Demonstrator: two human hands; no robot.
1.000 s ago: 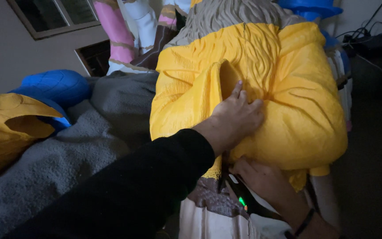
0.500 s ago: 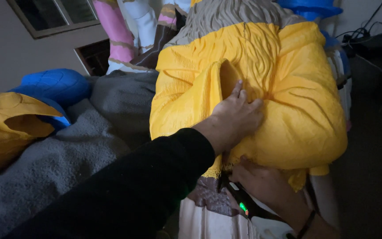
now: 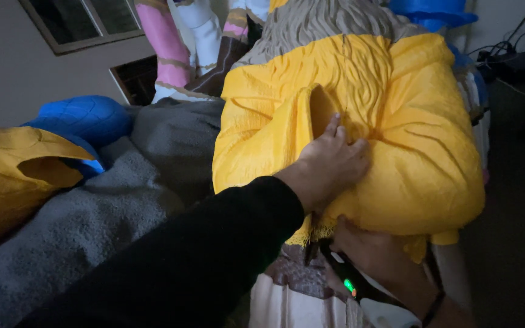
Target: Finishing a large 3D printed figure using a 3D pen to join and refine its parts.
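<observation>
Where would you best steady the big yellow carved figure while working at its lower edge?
Judging by its pose, on the broad rounded yellow mass beside the deep fold, coming from the front-left, as the left hand does on the yellow carved figure: flat palm, fingers spread. That leaves the fringed lower edge open for the right hand, which holds a dark tool with a green light.

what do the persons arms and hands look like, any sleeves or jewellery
The left hand is bare, with a long black sleeve reaching to the wrist. The right hand is bare too, with no sleeve in view and a thin dark band around the wrist.
</observation>
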